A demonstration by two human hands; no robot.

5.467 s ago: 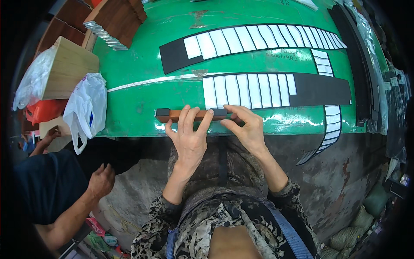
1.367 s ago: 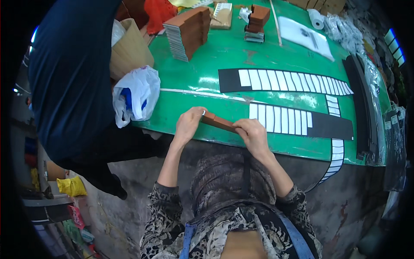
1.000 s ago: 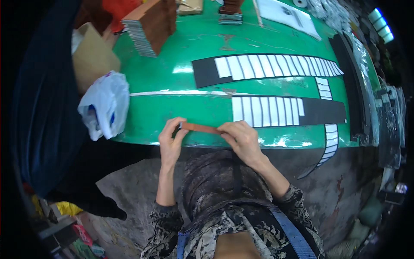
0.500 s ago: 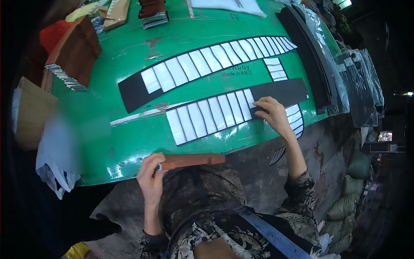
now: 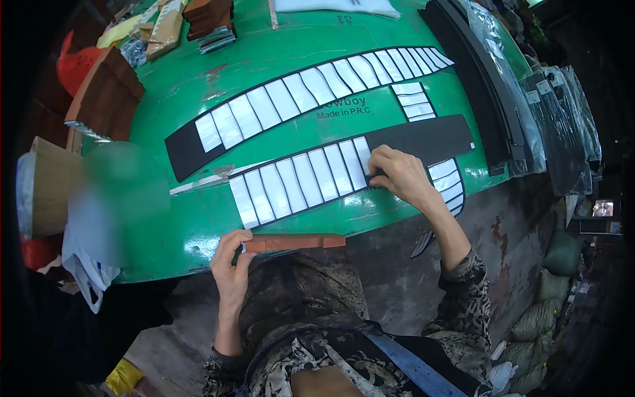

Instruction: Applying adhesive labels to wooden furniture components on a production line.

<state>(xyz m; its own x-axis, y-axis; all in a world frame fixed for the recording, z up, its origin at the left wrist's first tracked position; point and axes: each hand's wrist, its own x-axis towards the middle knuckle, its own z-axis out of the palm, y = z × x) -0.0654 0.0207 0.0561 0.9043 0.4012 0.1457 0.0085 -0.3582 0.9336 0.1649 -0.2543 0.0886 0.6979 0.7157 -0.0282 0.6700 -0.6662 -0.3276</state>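
Observation:
My left hand (image 5: 231, 261) pinches the left end of a long, narrow reddish-brown piece (image 5: 291, 244) at the table's front edge. A black strip (image 5: 423, 140) lies across the table, its left part covered by a row of white rectangular patches (image 5: 291, 178). On this strip, beside the rightmost patch, my right hand (image 5: 400, 175) rests with curled fingers pressed together. What its fingertips grip, if anything, is hidden. Farther back lies a longer, curved black strip (image 5: 192, 149), also covered with white patches except at its left end.
Short patched pieces (image 5: 415, 101) lie right of centre, one (image 5: 446, 185) at the front edge. Long black strips (image 5: 473, 86) line the right side. Brown stacked pieces (image 5: 106, 92) stand left, with another stack (image 5: 210, 23) at the back. A white bag (image 5: 86, 258) hangs at the left edge.
The fingers of my right hand have drawn closer together beside the last white patch. My left hand still holds the reddish-brown piece. The whole view has shifted slightly.

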